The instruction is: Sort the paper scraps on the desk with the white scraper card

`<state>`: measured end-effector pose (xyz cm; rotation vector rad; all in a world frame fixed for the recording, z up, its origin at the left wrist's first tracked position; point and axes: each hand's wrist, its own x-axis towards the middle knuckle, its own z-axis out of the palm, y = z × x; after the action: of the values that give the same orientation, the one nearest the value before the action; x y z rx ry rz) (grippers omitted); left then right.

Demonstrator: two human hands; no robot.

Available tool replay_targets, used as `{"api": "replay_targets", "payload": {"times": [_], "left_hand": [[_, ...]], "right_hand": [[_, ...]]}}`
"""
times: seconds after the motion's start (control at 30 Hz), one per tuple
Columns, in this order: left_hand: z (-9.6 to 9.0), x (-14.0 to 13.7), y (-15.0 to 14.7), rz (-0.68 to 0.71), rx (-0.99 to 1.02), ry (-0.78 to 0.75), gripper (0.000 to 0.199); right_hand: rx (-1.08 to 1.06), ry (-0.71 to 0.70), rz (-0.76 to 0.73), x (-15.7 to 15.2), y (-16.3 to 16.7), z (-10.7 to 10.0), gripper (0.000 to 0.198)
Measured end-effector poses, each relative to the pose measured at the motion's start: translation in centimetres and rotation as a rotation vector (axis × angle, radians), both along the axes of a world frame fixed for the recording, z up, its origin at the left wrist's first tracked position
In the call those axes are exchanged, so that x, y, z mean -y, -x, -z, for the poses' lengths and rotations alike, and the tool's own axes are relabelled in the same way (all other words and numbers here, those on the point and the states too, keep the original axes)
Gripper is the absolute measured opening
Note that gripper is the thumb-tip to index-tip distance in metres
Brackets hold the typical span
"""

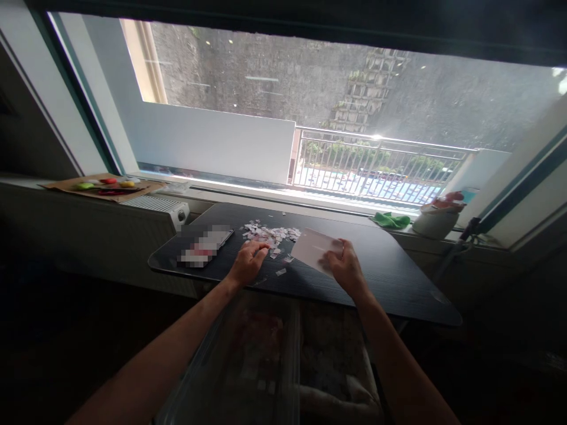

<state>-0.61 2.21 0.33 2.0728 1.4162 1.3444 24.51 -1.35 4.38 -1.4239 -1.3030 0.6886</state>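
Observation:
My left hand rests at the near edge of a loose pile of small white paper scraps on the dark table. Its fingers are a little bent, thumb and forefinger apart, with nothing visible between them. In my right hand is a pale, flat, rectangular sheet, pinched by its right side and tilted up off the tabletop. Darker finger shapes show on its surface; whether it is paper or a thin plastic bag I cannot tell. A few scraps lie apart from the pile, between the hands.
The black table stands below a wide window. A phone-like object, partly blurred out, lies on its left. The sill carries brown paper with colourful items, a green cloth and a pale pot. A clear bin sits below.

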Motion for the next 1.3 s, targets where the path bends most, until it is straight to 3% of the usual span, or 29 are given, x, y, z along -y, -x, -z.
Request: {"api": "replay_targets", "payload": {"times": [0.27, 0.43, 0.67, 0.9, 1.1, 1.3], "left_hand": [[-0.1, 0.1, -0.1, -0.003, 0.001, 0.0, 0.031], [-0.1, 0.1, -0.1, -0.012, 0.001, -0.003, 0.03], [-0.2, 0.1, 0.0, -0.008, -0.003, 0.003, 0.03], [-0.2, 0.1, -0.1, -0.01, 0.005, 0.002, 0.03], [-0.2, 0.1, 0.0, -0.005, 0.002, 0.011, 0.031], [0.0, -0.1, 0.0, -0.016, 0.007, 0.006, 0.03]], "right_hand": [[-0.003, 0.015, -0.007, 0.0, -0.8, 0.1, 0.041], [-0.023, -0.024, 0.017, -1.7, -0.5, 0.2, 0.043], [-0.081, 0.033, -0.068, -1.3, -0.5, 0.9, 0.043], [-0.068, 0.006, 0.054, -2.2, -2.2, 1.6, 0.039], [-0.088, 0.068, 0.032, -3.3, -0.1, 3.1, 0.036], [-0.143, 0.174, -0.122, -1.7, 2.3, 2.7, 0.033]]}}
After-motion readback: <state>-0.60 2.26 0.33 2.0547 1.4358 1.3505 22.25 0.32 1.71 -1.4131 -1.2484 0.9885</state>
